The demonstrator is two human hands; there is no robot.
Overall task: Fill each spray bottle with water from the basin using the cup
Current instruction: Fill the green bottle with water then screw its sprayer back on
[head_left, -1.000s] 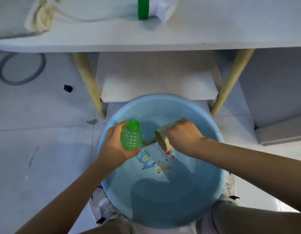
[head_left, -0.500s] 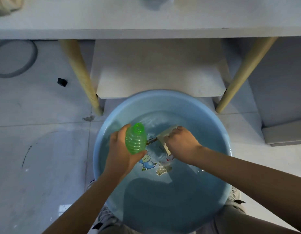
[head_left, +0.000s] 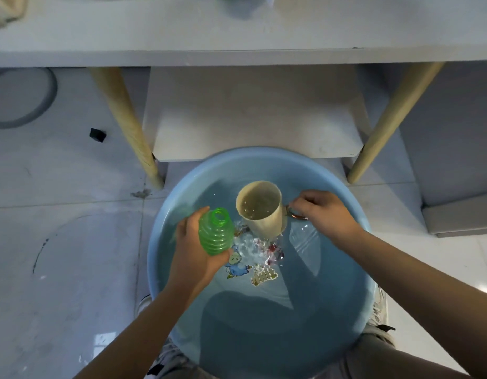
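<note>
A round light-blue basin of water stands on the floor below me. My left hand grips a ribbed green spray bottle without its cap, mouth up and tilted, over the basin's left half. My right hand holds the handle of a beige cup. The cup is upright just above the water, holds water, and drips into the basin. The cup's rim sits right beside the bottle's mouth.
A white table edge runs across the top, with two wooden legs and a low white shelf behind the basin. A grey hose loop and a small black object lie on the tiled floor at left.
The cup was on its side and dipped into the water; now my right hand has lifted it upright with water in it. The bottle has stayed almost in place.
</note>
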